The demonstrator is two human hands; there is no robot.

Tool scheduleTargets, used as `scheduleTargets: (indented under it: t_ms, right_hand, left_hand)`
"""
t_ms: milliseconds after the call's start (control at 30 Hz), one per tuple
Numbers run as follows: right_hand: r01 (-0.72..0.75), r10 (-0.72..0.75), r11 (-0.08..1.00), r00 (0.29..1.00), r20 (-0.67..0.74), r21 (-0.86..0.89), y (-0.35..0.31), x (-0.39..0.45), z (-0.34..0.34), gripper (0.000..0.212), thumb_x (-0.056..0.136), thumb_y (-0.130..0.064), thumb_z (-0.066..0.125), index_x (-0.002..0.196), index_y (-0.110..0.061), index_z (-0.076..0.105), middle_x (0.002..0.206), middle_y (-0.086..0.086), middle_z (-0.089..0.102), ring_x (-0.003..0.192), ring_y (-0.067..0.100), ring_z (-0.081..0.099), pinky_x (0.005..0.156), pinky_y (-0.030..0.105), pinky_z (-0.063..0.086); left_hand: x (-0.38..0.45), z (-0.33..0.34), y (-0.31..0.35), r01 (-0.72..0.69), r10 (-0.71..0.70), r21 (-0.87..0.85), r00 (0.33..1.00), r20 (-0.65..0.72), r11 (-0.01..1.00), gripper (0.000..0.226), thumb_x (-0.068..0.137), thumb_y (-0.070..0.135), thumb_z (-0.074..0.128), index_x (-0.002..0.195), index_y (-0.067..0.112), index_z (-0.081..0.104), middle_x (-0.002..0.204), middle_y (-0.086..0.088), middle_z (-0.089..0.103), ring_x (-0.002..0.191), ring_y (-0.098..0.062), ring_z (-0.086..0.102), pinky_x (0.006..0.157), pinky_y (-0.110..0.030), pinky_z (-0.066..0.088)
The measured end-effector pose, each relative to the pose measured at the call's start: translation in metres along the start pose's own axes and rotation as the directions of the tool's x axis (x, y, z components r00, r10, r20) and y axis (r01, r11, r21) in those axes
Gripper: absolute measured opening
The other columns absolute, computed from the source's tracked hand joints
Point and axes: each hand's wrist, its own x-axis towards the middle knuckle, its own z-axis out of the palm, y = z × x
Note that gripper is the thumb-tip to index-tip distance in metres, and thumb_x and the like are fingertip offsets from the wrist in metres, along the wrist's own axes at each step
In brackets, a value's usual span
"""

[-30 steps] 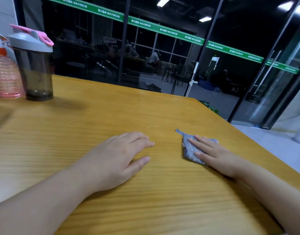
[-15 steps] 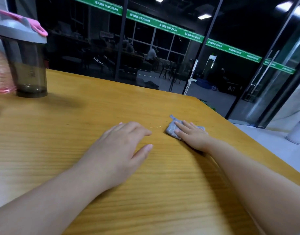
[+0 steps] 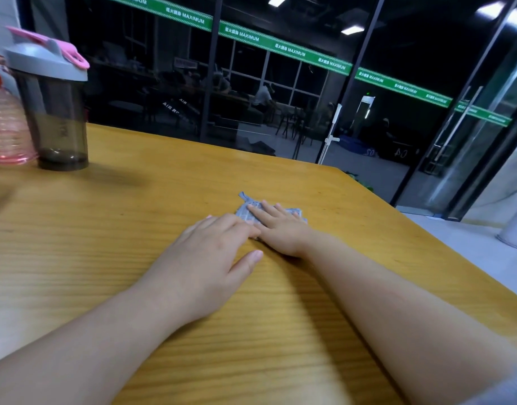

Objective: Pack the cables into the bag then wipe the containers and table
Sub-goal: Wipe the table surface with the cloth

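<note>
**Hands meet over the cloth: the wipe may stall or skip ground**

The right hand point(image 3: 276, 229) lies flat with straight fingers pressing a small grey cloth point(image 3: 245, 213) onto the wooden worktop point(image 3: 134, 229); nothing is clenched. The left hand point(image 3: 204, 258) rests palm down just beside the cloth on its near side, fingers relaxed, holding nothing, its fingertips touching the right hand.

The likely trouble, as I judge it, is the two hands crowding each other: the left blocks the cloth's path, so a stroke could ride over its fingers or stop short. The cloth is bunched and small under the palm, so it may slip out or leave streaks unwiped. Far beyond the cloth to the left stand a dark shaker bottle point(image 3: 54, 112) and a pink bottle point(image 3: 5, 127); a wide careless sweep could knock them.
</note>
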Motion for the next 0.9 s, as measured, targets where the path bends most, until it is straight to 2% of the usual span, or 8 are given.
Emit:
scheduleTargets:
  t_ms: [167, 267, 333, 500, 600, 733, 833, 900]
  right_hand:
    - [0.088, -0.087, 0.994, 0.996, 0.023, -0.061, -0.016, -0.013, 0.004, 0.058, 0.097, -0.055, 0.023, 0.150, -0.041, 0.002, 0.160, -0.005, -0.009, 0.147, 0.020, -0.011, 0.117, 0.046, -0.004]
    - [0.160, -0.160, 0.985, 0.987, 0.007, -0.069, -0.024, -0.031, 0.008, 0.057, 0.099, -0.051, 0.024, 0.151, -0.036, 0.006, 0.160, -0.004, -0.006, 0.147, 0.019, -0.009, 0.117, 0.044, -0.005]
    - [0.199, -0.199, 0.980, 0.980, -0.009, -0.025, -0.025, -0.048, 0.010, 0.055, 0.099, -0.049, 0.024, 0.151, -0.038, 0.009, 0.160, -0.007, -0.003, 0.147, 0.017, -0.007, 0.117, 0.043, -0.005]
    - [0.230, -0.230, 0.973, 0.973, 0.019, 0.001, -0.010, -0.098, 0.010, 0.059, 0.095, -0.059, 0.026, 0.149, -0.044, 0.006, 0.159, -0.014, -0.008, 0.145, 0.007, -0.012, 0.118, 0.038, -0.007]
    - [0.200, -0.200, 0.980, 0.979, 0.051, 0.002, 0.013, -0.131, 0.010, 0.058, 0.092, -0.064, 0.026, 0.144, -0.054, 0.002, 0.157, -0.021, -0.011, 0.142, -0.001, -0.017, 0.117, 0.033, -0.010]
    - [0.084, -0.086, 0.996, 0.994, 0.073, 0.031, 0.051, -0.163, 0.005, 0.059, 0.080, -0.074, 0.017, 0.136, -0.066, 0.001, 0.150, -0.034, -0.014, 0.137, -0.011, -0.021, 0.116, 0.028, -0.012]
    - [-0.058, 0.055, 0.996, 0.997, 0.045, 0.061, 0.088, -0.177, 0.003, 0.054, 0.080, -0.074, 0.018, 0.131, -0.069, 0.003, 0.149, -0.035, -0.011, 0.138, -0.009, -0.017, 0.116, 0.027, -0.011]
    - [-0.151, 0.150, 0.986, 0.988, 0.026, 0.073, 0.114, -0.182, 0.001, 0.061, 0.073, -0.084, 0.010, 0.131, -0.068, 0.003, 0.150, -0.032, -0.008, 0.140, -0.006, -0.013, 0.117, 0.030, -0.007]
  left_hand:
    - [0.001, 0.000, 0.000, -0.046, 0.046, 0.005, 0.999, -0.029, 0.999, 0.062, 0.080, 0.058, 0.012, 0.122, 0.034, 0.050, 0.120, 0.021, 0.048, 0.116, -0.002, 0.044, 0.107, -0.019, 0.016]
    - [0.000, -0.001, 0.000, -0.061, 0.060, -0.012, 0.996, -0.060, 0.998, 0.054, 0.083, 0.055, 0.019, 0.117, 0.033, 0.055, 0.116, 0.019, 0.052, 0.111, -0.003, 0.046, 0.098, -0.016, 0.023]
    - [-0.002, -0.002, 0.000, -0.083, 0.080, -0.026, 0.992, -0.096, 0.996, 0.046, 0.086, 0.051, 0.025, 0.114, 0.032, 0.056, 0.114, 0.016, 0.055, 0.108, -0.002, 0.045, 0.093, -0.020, 0.030]
    - [-0.005, -0.002, -0.001, -0.116, 0.112, -0.041, 0.990, -0.088, 0.992, 0.045, 0.087, 0.052, 0.028, 0.116, 0.032, 0.056, 0.115, 0.019, 0.051, 0.109, 0.003, 0.043, 0.089, -0.023, 0.037]
    - [-0.004, 0.000, -0.002, -0.163, 0.160, -0.036, 0.984, -0.073, 0.986, 0.046, 0.088, 0.051, 0.030, 0.115, 0.027, 0.058, 0.115, 0.013, 0.055, 0.108, -0.002, 0.047, 0.090, -0.020, 0.037]
    - [-0.005, 0.002, -0.002, -0.189, 0.186, -0.047, 0.981, -0.050, 0.981, 0.045, 0.088, 0.051, 0.032, 0.116, 0.025, 0.057, 0.115, 0.013, 0.056, 0.106, 0.001, 0.045, 0.090, -0.012, 0.030]
    - [-0.006, 0.004, -0.001, -0.210, 0.208, -0.051, 0.978, -0.032, 0.976, 0.051, 0.089, 0.059, 0.026, 0.118, 0.028, 0.054, 0.116, 0.017, 0.052, 0.107, 0.004, 0.043, 0.090, -0.011, 0.028]
    - [-0.007, 0.004, 0.001, -0.217, 0.216, -0.041, 0.976, -0.023, 0.975, 0.054, 0.089, 0.061, 0.020, 0.120, 0.031, 0.053, 0.117, 0.020, 0.049, 0.108, 0.006, 0.042, 0.089, -0.010, 0.031]
